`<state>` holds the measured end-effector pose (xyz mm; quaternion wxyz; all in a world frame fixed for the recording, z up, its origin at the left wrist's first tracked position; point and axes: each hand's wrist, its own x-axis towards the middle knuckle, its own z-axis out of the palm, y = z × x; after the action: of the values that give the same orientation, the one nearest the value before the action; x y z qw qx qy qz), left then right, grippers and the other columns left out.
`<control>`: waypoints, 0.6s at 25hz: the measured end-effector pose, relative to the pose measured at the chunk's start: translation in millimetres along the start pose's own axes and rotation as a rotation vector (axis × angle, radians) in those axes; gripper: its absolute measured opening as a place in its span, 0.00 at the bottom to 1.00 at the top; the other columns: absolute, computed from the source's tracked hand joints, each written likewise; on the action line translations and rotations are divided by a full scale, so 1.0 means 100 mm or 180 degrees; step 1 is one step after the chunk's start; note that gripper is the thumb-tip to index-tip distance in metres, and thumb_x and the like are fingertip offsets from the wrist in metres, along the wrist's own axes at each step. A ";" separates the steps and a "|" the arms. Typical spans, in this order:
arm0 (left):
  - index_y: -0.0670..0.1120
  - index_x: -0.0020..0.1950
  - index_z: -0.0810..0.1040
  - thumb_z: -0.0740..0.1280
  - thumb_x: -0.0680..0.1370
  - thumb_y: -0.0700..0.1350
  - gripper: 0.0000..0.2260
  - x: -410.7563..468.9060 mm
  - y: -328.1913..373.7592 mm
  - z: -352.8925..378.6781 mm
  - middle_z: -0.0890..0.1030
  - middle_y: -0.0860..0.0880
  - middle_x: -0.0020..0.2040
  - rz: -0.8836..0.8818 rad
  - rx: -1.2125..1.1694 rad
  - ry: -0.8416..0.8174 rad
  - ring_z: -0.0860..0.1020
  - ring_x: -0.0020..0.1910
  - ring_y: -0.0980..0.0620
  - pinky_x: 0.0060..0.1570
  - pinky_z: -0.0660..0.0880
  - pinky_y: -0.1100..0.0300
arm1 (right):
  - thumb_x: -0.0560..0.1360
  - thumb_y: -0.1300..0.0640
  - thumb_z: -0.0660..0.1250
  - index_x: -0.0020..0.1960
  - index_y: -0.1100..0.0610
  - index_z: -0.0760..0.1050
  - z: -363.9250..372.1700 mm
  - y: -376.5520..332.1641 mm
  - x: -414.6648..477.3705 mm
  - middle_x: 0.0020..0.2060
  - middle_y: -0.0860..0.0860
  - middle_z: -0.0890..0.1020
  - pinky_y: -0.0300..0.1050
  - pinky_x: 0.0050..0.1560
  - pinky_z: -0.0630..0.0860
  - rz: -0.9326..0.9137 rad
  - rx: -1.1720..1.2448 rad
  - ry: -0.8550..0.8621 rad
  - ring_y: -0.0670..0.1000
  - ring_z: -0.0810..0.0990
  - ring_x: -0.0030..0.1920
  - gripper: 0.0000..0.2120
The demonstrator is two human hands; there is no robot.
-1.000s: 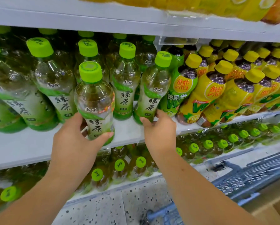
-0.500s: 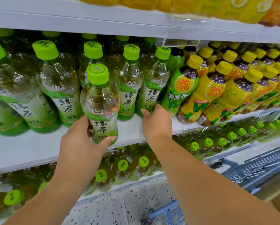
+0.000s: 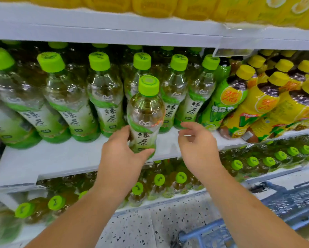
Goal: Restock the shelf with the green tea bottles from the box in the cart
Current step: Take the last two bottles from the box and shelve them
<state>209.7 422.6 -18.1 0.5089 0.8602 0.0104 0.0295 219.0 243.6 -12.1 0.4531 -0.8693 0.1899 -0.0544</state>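
Well, shelf (image 3: 64,161): white board, bare along its front edge at eight o'clock of the held bottle (image 3: 145,113). Set the bottle too near that lip and it could tip off toward the floor (image 3: 150,222).
Cart (image 3: 291,199): blue wire, at four o'clock of the view. The box is not in sight, so you cannot judge from here how many bottles remain.
Standing row (image 3: 105,97): green tea bottles packed shoulder to shoulder behind the held bottle, from nine round to two o'clock of it. Shove in hard and you risk toppling them like skittles.
Yellow-capped bottles (image 3: 257,106): at three o'clock, crowded just beside the last green tea bottle and looking tilted. A careless knock could send them sliding into the green tea lane.
Held bottle: upright, in front of the row, its base low over the front of the board. Whether it touches the board I cannot tell.
Left hand (image 3: 121,154): wrapped round the lower label, thumb across the front near the base. Holding that low, you leave the full bottle free to swing at the cap.
Right hand (image 3: 198,145): fingers loosely curled, holding nothing, at four o'clock of the held bottle. Its fingertips (image 3: 184,124) sit just beside the base of the rightmost green tea bottle, where a stray nudge could upset that one.
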 end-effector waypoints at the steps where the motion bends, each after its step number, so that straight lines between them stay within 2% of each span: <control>1: 0.55 0.53 0.79 0.81 0.68 0.47 0.17 0.01 -0.03 -0.04 0.81 0.61 0.48 0.0008 0.0004 -0.0006 0.77 0.48 0.68 0.42 0.70 0.78 | 0.78 0.62 0.65 0.67 0.50 0.75 0.02 -0.06 -0.12 0.56 0.45 0.82 0.34 0.48 0.75 -0.0081 0.0334 -0.0389 0.42 0.80 0.52 0.19; 3: 0.54 0.53 0.80 0.81 0.67 0.49 0.18 -0.01 -0.11 -0.17 0.81 0.60 0.49 0.0004 0.0065 -0.0014 0.78 0.49 0.64 0.45 0.72 0.75 | 0.77 0.62 0.68 0.70 0.47 0.73 0.10 -0.21 -0.31 0.61 0.42 0.80 0.38 0.60 0.75 -0.0274 0.0799 -0.1003 0.41 0.78 0.61 0.23; 4: 0.55 0.53 0.80 0.81 0.67 0.49 0.18 -0.03 -0.15 -0.25 0.81 0.59 0.49 -0.0024 0.0049 -0.0039 0.78 0.49 0.63 0.47 0.75 0.70 | 0.77 0.60 0.70 0.70 0.45 0.74 0.15 -0.27 -0.39 0.62 0.41 0.80 0.42 0.63 0.75 -0.0360 0.0920 -0.1147 0.41 0.78 0.63 0.23; 6: 0.56 0.54 0.80 0.80 0.68 0.49 0.17 -0.12 -0.21 -0.46 0.81 0.59 0.50 -0.0053 0.0017 -0.0046 0.78 0.50 0.62 0.47 0.77 0.64 | 0.74 0.55 0.74 0.66 0.43 0.76 0.30 -0.43 -0.52 0.59 0.41 0.82 0.47 0.63 0.76 -0.0534 0.0993 -0.1287 0.42 0.79 0.62 0.23; 8: 0.57 0.54 0.80 0.79 0.69 0.46 0.16 -0.24 -0.27 -0.71 0.82 0.59 0.50 -0.0086 -0.0085 0.0033 0.79 0.49 0.63 0.45 0.76 0.68 | 0.72 0.56 0.77 0.62 0.43 0.78 0.54 -0.60 -0.67 0.56 0.41 0.84 0.50 0.61 0.79 -0.0652 0.1021 -0.1408 0.43 0.82 0.59 0.21; 10: 0.58 0.57 0.80 0.79 0.70 0.43 0.19 -0.35 -0.36 -0.97 0.83 0.60 0.51 -0.0140 -0.0322 0.0185 0.79 0.50 0.64 0.46 0.76 0.70 | 0.71 0.58 0.78 0.59 0.44 0.80 0.78 -0.78 -0.81 0.51 0.39 0.86 0.45 0.57 0.81 -0.0751 0.1084 -0.1476 0.41 0.83 0.55 0.20; 13: 0.59 0.64 0.75 0.79 0.70 0.41 0.27 -0.47 -0.56 -1.41 0.82 0.63 0.56 -0.0257 -0.0476 0.0650 0.79 0.57 0.64 0.57 0.77 0.62 | 0.72 0.57 0.77 0.58 0.42 0.80 1.19 -1.13 -1.03 0.50 0.35 0.85 0.39 0.54 0.81 -0.0928 0.1195 -0.1708 0.37 0.83 0.53 0.18; 15: 0.56 0.63 0.75 0.79 0.70 0.40 0.26 -0.46 -0.72 -1.66 0.82 0.62 0.56 -0.0301 -0.0429 0.0944 0.80 0.57 0.64 0.58 0.78 0.58 | 0.73 0.57 0.76 0.57 0.41 0.80 1.46 -1.33 -1.13 0.50 0.34 0.85 0.37 0.54 0.79 -0.1067 0.1192 -0.1800 0.35 0.82 0.54 0.17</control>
<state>154.7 600.9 -3.5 0.5592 0.8089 0.1238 0.1328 191.2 467.0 18.7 0.6235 -0.7711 -0.1007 0.0806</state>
